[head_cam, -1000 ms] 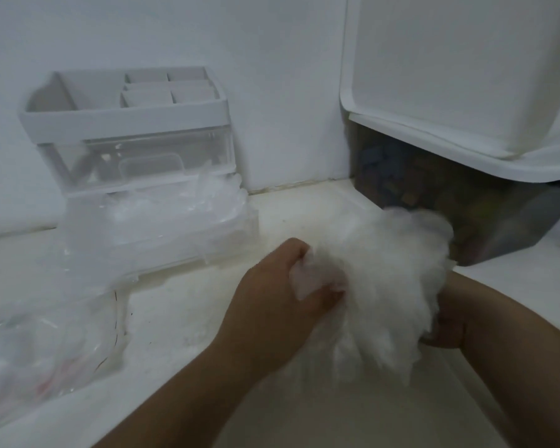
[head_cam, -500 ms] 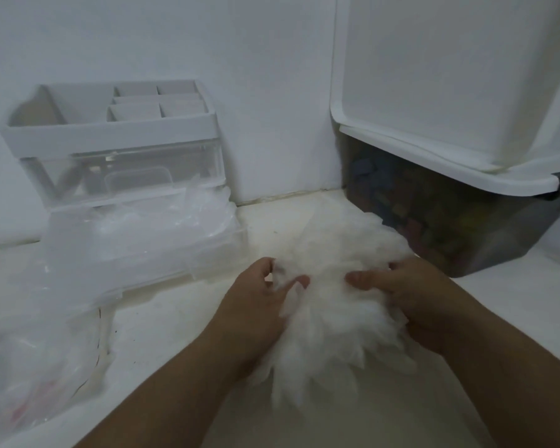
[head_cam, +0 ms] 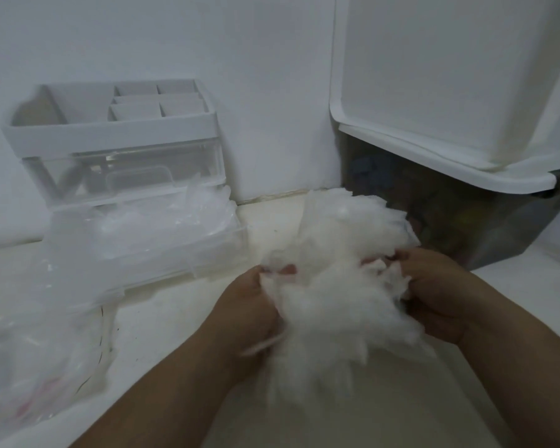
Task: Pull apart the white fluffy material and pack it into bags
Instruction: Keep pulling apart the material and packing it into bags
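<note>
above the counter [head_cam: 162, 321], i see left hand [head_cam: 246, 307] and right hand [head_cam: 440, 295], fingers clamped into opposite sides of the white fluffy material [head_cam: 333, 286]. plastic bags [head_cam: 29, 367] lie at left

This looks like a room in a home, in a corner where things are kept. A plain white wall [head_cam: 272, 76] stands at twelve o'clock, behind a pale desk [head_cam: 162, 318]. At ten o'clock sits a white organizer [head_cam: 110, 124] with little boxes on top and a see-through drawer [head_cam: 78, 169] under them. At two o'clock is a dark storage bin [head_cam: 466, 227] with its white lid [head_cam: 450, 76] tipped up. See-through plastic bags [head_cam: 23, 367] lie at eight o'clock.
</note>
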